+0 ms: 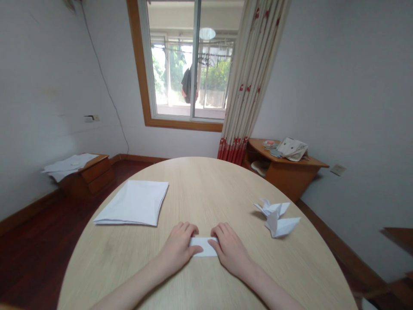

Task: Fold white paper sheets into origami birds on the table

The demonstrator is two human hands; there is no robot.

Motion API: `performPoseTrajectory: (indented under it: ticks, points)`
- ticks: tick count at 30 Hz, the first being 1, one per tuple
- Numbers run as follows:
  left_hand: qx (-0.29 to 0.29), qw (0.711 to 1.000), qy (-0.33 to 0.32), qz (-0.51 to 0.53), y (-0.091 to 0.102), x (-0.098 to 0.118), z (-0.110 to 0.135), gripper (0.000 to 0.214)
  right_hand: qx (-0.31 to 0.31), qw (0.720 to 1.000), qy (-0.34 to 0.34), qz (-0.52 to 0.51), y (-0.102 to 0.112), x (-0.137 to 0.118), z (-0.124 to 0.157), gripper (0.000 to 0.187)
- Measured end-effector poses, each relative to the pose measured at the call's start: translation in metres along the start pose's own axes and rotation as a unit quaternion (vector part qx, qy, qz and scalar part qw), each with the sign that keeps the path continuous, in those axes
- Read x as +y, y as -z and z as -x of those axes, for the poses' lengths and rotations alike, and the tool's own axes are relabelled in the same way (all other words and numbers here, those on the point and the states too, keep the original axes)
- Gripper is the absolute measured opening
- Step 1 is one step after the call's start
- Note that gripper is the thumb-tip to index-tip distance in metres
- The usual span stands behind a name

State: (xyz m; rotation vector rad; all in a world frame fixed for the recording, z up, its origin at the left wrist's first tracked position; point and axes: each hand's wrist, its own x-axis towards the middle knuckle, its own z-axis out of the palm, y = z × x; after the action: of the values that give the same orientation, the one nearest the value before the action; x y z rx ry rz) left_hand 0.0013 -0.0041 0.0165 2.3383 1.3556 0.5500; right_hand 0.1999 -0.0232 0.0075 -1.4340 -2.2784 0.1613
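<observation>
Low in the middle, left hand: the left hand has its thumb laid over the left end of the paper strip, fingers bent at its far edge, so the grip is narrow and on the paper.
Right hand: the right hand mirrors this at the other end, thumb on top and fingers curled.
Paper strip: the white paper strip spans the gap between the two hands, over the near middle of the counter (its outer ends are hidden by the hands).
Counter: the round, pale wood-grain counter reaches well past the hands.
Folded figures: to the right, a near paper figure with pointed flaps sits just beside a far paper figure; they overlap in view, and I cannot tell whether they touch.
Paper stack: the squarish white paper stack lies flat on the left.
Cabinets: past the counter, a drawer cabinet bears white sheets; on the right, a corner cabinet carries a spotted cloth item.
Curtain: a cream curtain with red motifs hangs beside the window.
Window: the sliding window shows greenery and a dark hanging garment.
</observation>
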Motion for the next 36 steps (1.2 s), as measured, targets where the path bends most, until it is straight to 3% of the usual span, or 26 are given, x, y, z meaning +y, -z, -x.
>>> performPoseTrajectory:
  ticks: [6,13,20,26,36]
  points:
    - [-0.003,1.000,0.019,-0.010,0.001,-0.002,-0.002,0.021,0.005,1.000,0.001,-0.002,0.002,-0.003,0.000,0.009]
    - [0.027,0.998,-0.050,-0.034,0.006,-0.002,0.000,0.013,0.023,0.999,0.020,-0.015,0.000,0.001,0.000,0.010]
    - [0.048,0.996,-0.070,0.001,0.007,-0.002,0.003,0.006,0.095,0.984,0.151,0.022,0.006,0.001,0.001,0.020]
    - [0.067,0.993,-0.096,-0.019,0.005,-0.004,0.005,0.020,0.144,0.968,0.203,0.041,0.011,-0.002,0.002,0.020]
    - [0.040,0.991,-0.124,0.026,-0.002,-0.008,0.003,0.016,0.099,0.973,0.207,0.002,0.005,0.002,0.003,0.019]
